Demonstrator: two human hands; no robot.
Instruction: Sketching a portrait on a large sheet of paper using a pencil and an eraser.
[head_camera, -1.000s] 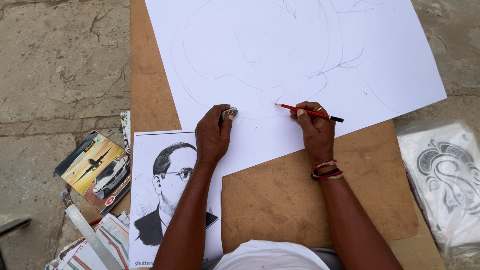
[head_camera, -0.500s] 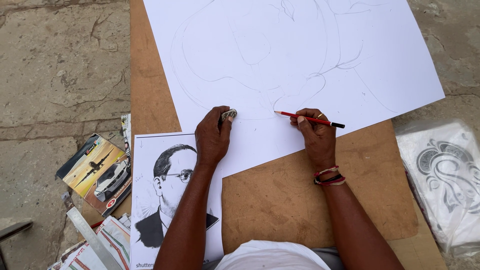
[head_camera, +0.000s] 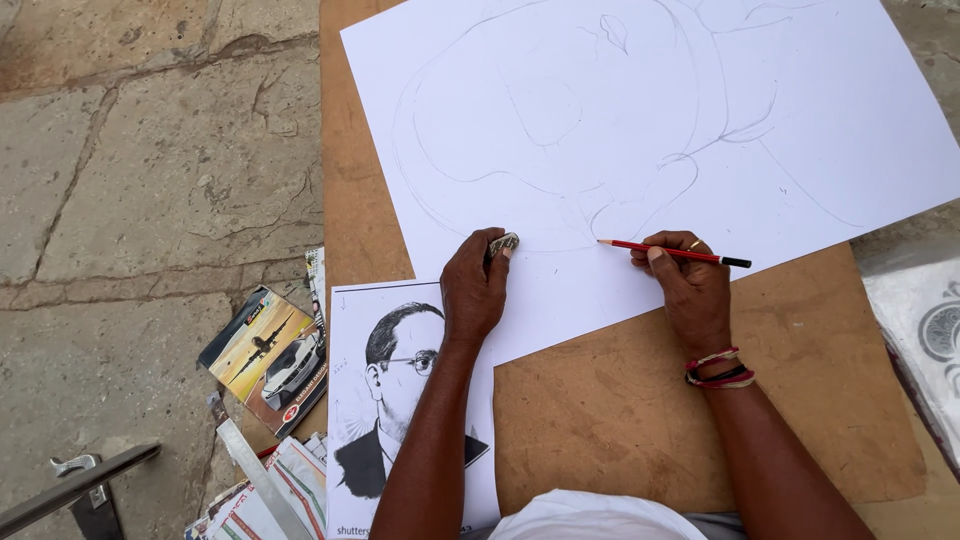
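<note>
While the large white sheet of paper lies across a brown board that serves as the bench, a person seen from above works on a pencil drawing. Faint outlines already cross the sheet: a big rounded head shape, a curve like an ear, and looping lines near the lower middle. No shading or facial detail shows, so the drawing looks to be at an early outline stage, with most of it not yet done.

The right hand rests on the lower edge of the paper, its fingers closed around a red pencil. The pencil lies nearly level, its sharpened tip pointing left and touching or just above the paper beside the looping lines. A ring and red and dark wrist bands are on this hand.

The left hand presses down near the sheet's lower left edge, its fingers pinched on a small grey eraser at the fingertips, well apart from the pencil tip.

Below the left hand, partly under the forearm, lies a black-and-white printed portrait of a person in glasses and a suit. Small colour picture cards lie to the left on the stone floor.
</note>
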